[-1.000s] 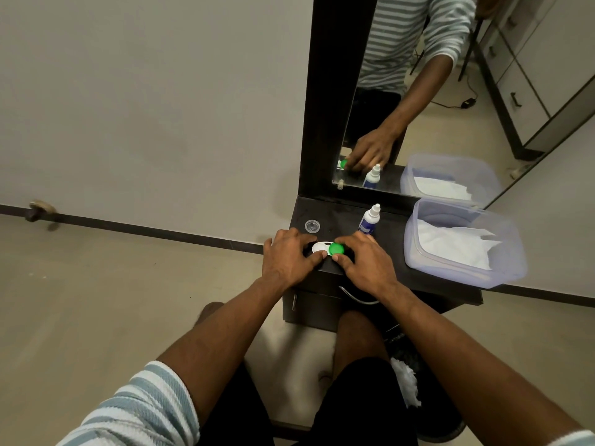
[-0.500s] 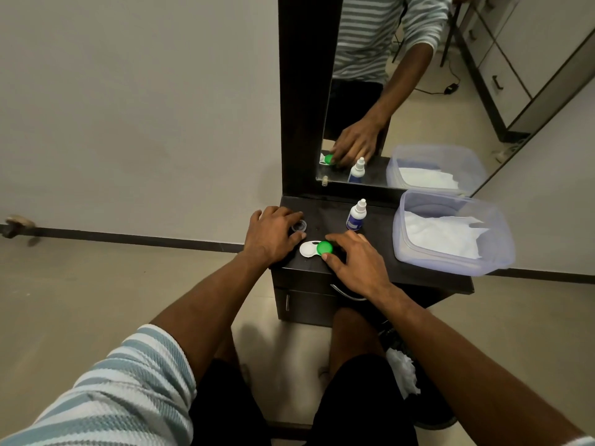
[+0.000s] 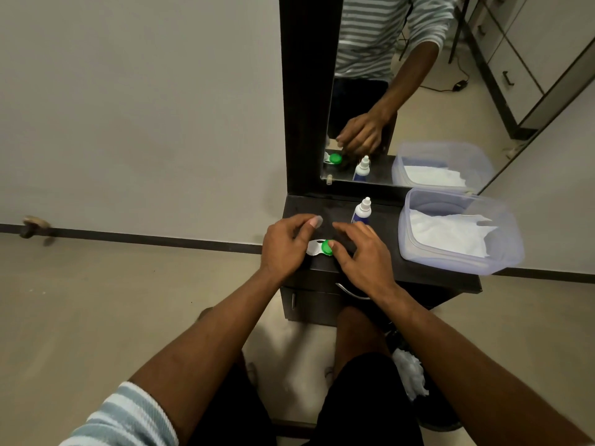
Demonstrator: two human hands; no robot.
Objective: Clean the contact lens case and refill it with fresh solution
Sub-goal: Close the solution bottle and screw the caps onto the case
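The contact lens case [image 3: 318, 247] lies flat on the dark dresser top [image 3: 386, 252], near its front edge, between the two hands. The case body is white. A green cap [image 3: 327, 247] sits on its right well. The left well is partly hidden behind the left hand, and whether it is capped cannot be told.

Left hand [image 3: 285, 244]: positioned over the left end of the case, fingers curled. The thumb and forefinger are pinched together above the surface, beyond the case. A small clear item appears at the fingertips [image 3: 314, 222], but motion blur prevents confirmation, so whether this hand holds anything cannot be told.

Right hand [image 3: 362, 252]: positioned just right of the case, fingers spread and loosely bent, holding nothing. Its thumb tip touches or nearly touches the green cap.

A solution bottle [image 3: 362, 212] with a white nozzle and a blue label stands upright behind the right hand. A translucent plastic container [image 3: 502, 252] holding white tissue [image 3: 450, 233] sits at the right end of the dresser top. A mirror [image 3: 402, 91] stands at the rear and reflects the bottle, the case and the container.
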